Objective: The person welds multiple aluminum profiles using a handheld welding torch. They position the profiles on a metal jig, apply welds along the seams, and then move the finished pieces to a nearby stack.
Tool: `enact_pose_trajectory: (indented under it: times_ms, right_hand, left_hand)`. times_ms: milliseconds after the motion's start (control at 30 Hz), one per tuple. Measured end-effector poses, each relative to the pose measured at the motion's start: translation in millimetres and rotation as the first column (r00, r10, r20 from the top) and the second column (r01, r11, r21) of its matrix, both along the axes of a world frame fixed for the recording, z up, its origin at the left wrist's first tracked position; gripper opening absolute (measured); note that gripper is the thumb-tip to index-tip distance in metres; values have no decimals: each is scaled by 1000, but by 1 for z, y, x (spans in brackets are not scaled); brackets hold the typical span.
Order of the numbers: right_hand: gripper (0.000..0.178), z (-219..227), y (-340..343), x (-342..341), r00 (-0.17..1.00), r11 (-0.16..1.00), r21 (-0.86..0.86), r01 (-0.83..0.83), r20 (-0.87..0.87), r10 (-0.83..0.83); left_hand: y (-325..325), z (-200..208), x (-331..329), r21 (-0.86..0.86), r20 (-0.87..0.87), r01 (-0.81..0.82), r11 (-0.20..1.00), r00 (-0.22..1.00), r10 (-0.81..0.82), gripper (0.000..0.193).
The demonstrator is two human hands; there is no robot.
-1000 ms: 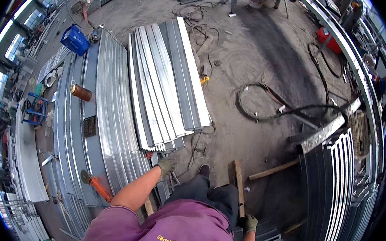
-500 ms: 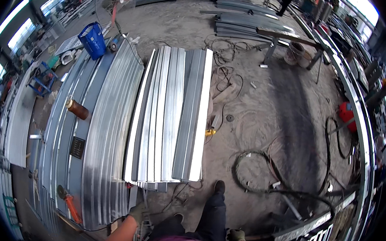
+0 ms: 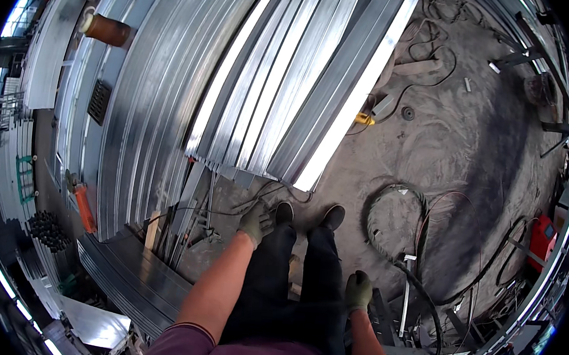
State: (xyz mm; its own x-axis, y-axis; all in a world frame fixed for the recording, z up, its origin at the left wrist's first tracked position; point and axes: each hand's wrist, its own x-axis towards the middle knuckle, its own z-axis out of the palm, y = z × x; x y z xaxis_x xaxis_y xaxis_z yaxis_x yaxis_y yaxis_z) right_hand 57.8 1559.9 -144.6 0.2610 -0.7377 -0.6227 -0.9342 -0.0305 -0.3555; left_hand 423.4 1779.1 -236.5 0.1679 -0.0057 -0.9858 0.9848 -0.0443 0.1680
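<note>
My left hand (image 3: 255, 222), in a green-grey work glove, is out ahead of my left thigh with its fingers stretched and partly spread. No object shows in it; a thin black cable (image 3: 194, 208) runs along the floor beside and behind it. My right hand (image 3: 358, 291), gloved alike, hangs next to my right leg, fingers curled together with nothing visible in them. Ahead of my shoes lies a stack of long ribbed metal panels (image 3: 310, 78), its near end a short way from my left hand. Another ribbed stack (image 3: 160, 85) lies directly to its left.
Coiled hose (image 3: 370, 219) lies on the floor at right, near a red machine (image 3: 542, 242). A yellow-handled tool (image 3: 365, 119) sits beside the panels. On the left are a brown roll (image 3: 108, 29), an orange tool (image 3: 83, 206) and dark flat profiles (image 3: 134, 276).
My view has tilted down and turned, so the panels now slant and sit higher. My left hand has moved forward and right, away from the panel stack's side; my right hand stays beside my leg.
</note>
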Motion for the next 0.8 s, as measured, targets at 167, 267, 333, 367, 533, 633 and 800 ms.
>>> enact_pose_trajectory:
  times_ms: [167,267,333,367,533,633,800]
  right_hand:
    - [39,-12,30,18,984,992,-14,-122,-130,120]
    - [37,-24,46,15,947,945,-134,-297,-170,273]
    - [40,-27,37,14,946,942,-142,-304,-163,281]
    - [41,-27,32,15,946,941,-147,-305,-161,282]
    - [32,-18,17,40,986,991,-73,-116,-131,106]
    - [31,-18,12,52,994,994,-74,-81,-85,75]
    - [37,-20,-2,55,986,987,-75,-140,-106,131]
  left_hand:
    - [-40,-103,-26,54,-63,-66,996,996,70,64]
    - [-51,-168,-34,118,-93,-118,986,987,129,64]
    - [-45,-212,-32,84,-55,-70,994,996,75,66]
    - [-44,-231,-31,78,-29,-26,997,999,28,66]
    - [-57,-302,-11,113,94,19,993,995,-30,78]
    - [-79,-328,-15,193,103,77,978,990,-98,112]
    - [-74,-396,-36,304,160,166,938,962,-222,127]
